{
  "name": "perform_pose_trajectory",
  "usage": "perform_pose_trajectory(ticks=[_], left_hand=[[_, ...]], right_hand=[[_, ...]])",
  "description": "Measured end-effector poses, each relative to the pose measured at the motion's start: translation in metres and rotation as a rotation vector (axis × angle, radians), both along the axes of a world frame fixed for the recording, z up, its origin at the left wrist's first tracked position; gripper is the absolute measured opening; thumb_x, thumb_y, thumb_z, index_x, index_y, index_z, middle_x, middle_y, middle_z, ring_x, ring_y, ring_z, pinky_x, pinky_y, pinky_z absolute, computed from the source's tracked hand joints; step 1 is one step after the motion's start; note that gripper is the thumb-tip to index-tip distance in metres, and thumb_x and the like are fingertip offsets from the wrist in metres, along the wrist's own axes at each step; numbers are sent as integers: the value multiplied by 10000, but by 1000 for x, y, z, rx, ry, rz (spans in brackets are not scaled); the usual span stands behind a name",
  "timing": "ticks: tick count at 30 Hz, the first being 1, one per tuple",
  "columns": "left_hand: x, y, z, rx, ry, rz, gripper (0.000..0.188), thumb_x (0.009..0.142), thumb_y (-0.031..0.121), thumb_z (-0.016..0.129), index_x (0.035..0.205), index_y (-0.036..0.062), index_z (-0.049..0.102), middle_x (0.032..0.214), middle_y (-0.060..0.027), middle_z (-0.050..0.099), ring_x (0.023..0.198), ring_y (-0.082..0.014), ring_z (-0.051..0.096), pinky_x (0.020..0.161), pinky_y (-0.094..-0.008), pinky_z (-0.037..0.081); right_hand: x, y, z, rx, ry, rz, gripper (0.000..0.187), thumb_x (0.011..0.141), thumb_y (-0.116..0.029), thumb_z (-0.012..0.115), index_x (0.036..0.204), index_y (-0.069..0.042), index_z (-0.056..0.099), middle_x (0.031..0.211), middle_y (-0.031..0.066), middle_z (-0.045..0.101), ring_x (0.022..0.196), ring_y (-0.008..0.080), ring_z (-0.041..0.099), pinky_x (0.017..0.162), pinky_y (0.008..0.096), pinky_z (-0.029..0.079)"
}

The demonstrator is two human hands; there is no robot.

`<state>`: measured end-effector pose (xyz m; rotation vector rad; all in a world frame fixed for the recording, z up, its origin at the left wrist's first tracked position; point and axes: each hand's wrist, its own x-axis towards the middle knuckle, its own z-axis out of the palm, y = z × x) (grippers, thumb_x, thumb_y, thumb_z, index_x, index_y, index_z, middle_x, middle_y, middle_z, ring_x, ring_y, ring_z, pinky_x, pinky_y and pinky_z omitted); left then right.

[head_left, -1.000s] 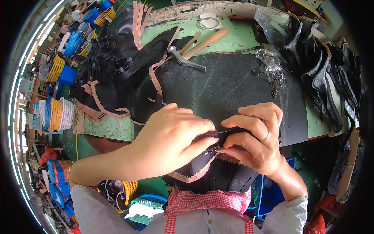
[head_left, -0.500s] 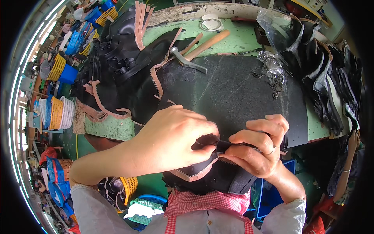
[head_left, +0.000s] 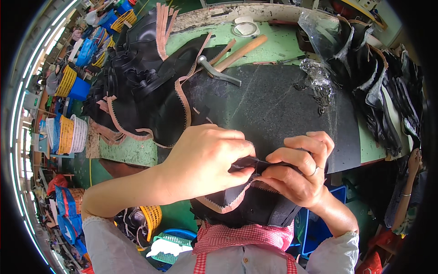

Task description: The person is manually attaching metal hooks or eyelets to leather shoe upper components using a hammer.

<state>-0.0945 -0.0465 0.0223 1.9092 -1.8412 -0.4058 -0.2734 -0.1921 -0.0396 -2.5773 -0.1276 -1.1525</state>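
Note:
Between my two hands, close to my chest, is a black leather piece [head_left: 228, 196] with a pinkish zigzag-cut edge. My left hand [head_left: 207, 162] pinches its upper edge between thumb and bent fingers. On the other side of a short gap, my right hand [head_left: 301, 169], with a ring on one finger, grips the same edge between thumb and forefinger, its other fingers curled. The lower part of the leather hangs over my lap. Beyond my hands, a hammer [head_left: 219, 73] with a wooden handle lies on the black work mat [head_left: 273, 105].
Black leather pieces [head_left: 150, 82] with zigzag edges are heaped on the left of the green table [head_left: 283, 39]. More dark pieces [head_left: 388, 91] pile up at the right, beside clear plastic [head_left: 317, 75] holding small metal parts. A co-worker's arm [head_left: 408, 187] shows at far right. Baskets [head_left: 66, 132] stand left.
Both hands keep their pinch on the leather. My right hand has shifted slightly left and up, and more of the black edge shows between the hands.

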Motion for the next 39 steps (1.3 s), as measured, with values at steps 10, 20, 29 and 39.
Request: perform_pose_trajectory(ticks=[10, 20, 29, 39], left_hand=[[5, 2, 1, 81, 236, 9, 185, 772, 150, 810, 862, 23, 709, 798, -87, 674, 726, -268, 653, 655, -366, 509], [-9, 14, 2, -150, -151, -53, 246, 688, 222, 873, 776, 108, 673, 826, 15, 670, 758, -176, 617, 677, -337, 425], [-2, 13, -7, -233, -195, -74, 231, 711, 232, 858, 838, 112, 707, 826, 15, 691, 851, -175, 665, 858, -383, 469], [7, 16, -7, -157, -157, -82, 306, 635, 168, 850, 916, 135, 734, 815, 40, 717, 760, -139, 666, 676, -327, 382]], right_hand=[[-2, 5, 3, 63, 34, -10, 231, 590, -272, 817, 766, -173, 704, 1063, -41, 675, 1067, 222, 602, 980, 496, 393], [8, 2, 4, 142, 31, 104, 268, 595, -214, 880, 725, -134, 660, 947, 22, 675, 860, 221, 633, 830, 424, 476], [11, -5, 14, 211, 246, 205, 255, 700, -150, 840, 912, -97, 709, 852, 7, 720, 654, 177, 610, 600, 314, 439], [12, -5, 10, 391, 303, 193, 220, 679, -87, 800, 852, -90, 664, 712, 18, 620, 633, 204, 603, 550, 338, 489]])
